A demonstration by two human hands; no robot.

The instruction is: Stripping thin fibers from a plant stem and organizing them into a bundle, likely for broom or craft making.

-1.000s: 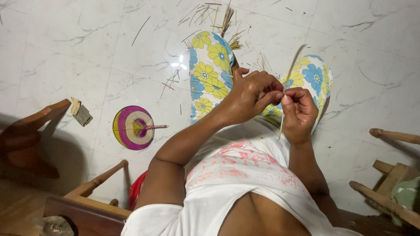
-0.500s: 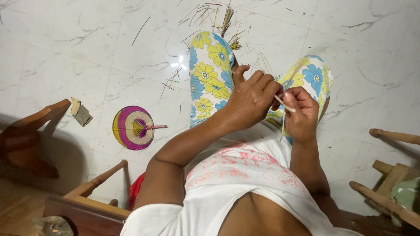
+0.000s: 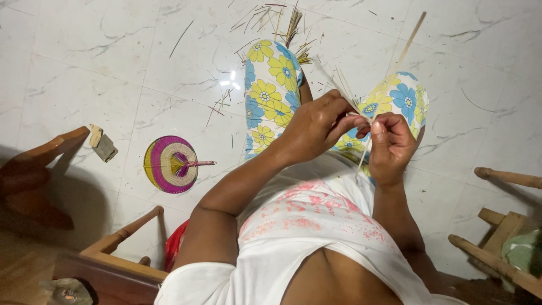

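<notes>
I sit with my knees in blue and yellow flowered trousers [image 3: 271,90] over a white marble floor. My left hand [image 3: 313,127] and my right hand [image 3: 389,144] meet above my lap, fingers pinched together on thin pale straw strips [image 3: 361,116]. One long strip [image 3: 407,42] sticks up and to the right from my right hand; another short end hangs down below it. A few finer strips fan up to the left from my left fingers.
A small round woven fan [image 3: 168,164] in purple, pink and yellow lies on the floor at left. Loose straw bits [image 3: 265,20] litter the floor near my feet. Wooden chair parts [image 3: 121,237] and stool legs [image 3: 502,220] stand on both sides; a small block [image 3: 101,144] lies at left.
The long strip has swung up and out to the right, now reaching well above my right knee. Both hands have stayed together over my lap, fingers shifting slightly.
</notes>
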